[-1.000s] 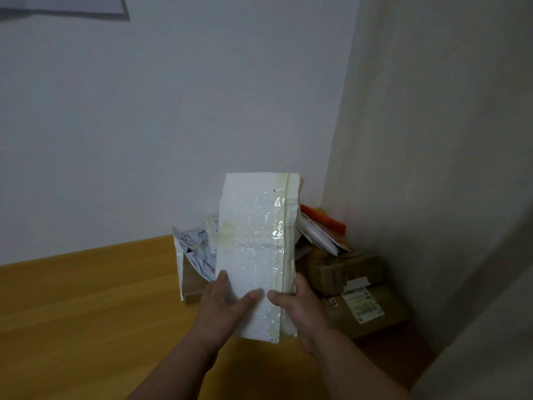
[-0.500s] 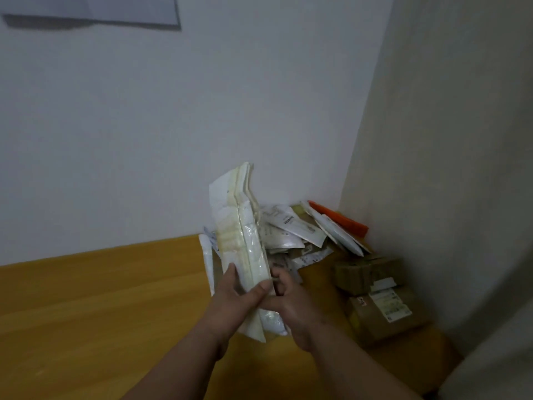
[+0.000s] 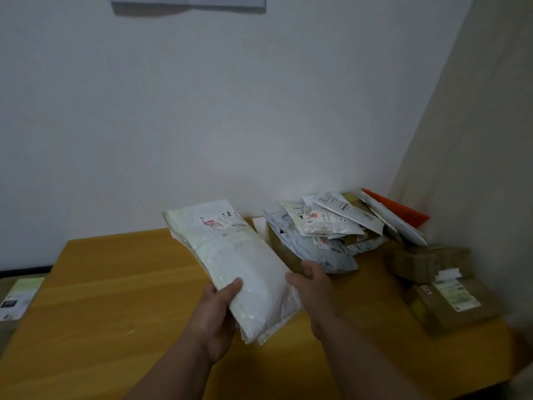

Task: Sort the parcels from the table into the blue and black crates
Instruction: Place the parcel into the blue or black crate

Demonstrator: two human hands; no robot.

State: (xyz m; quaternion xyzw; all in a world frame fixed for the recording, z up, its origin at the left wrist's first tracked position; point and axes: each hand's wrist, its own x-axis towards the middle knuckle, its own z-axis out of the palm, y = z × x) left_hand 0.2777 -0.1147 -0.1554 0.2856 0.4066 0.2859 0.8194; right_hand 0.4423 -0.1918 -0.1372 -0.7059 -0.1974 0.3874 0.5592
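I hold a white padded parcel (image 3: pixel 230 255) above the wooden table (image 3: pixel 101 298), tilted, its label side facing up. My left hand (image 3: pixel 215 319) grips its near left edge, thumb on top. My right hand (image 3: pixel 313 284) holds the right edge with curled fingers. A heap of white and grey mail bags (image 3: pixel 326 226) lies in the table's far right corner, with an orange envelope (image 3: pixel 398 209) leaning on the wall. No blue or black crate is in view.
Two brown cardboard boxes (image 3: pixel 424 261) (image 3: pixel 452 301) sit by the right wall on the table. A leaflet (image 3: pixel 17 295) lies on the floor at the left, past the table's edge. White walls close the back and right.
The parcel has been turned from upright and edge-on to lying tilted with its label up. My view has swung left and back, showing more table.
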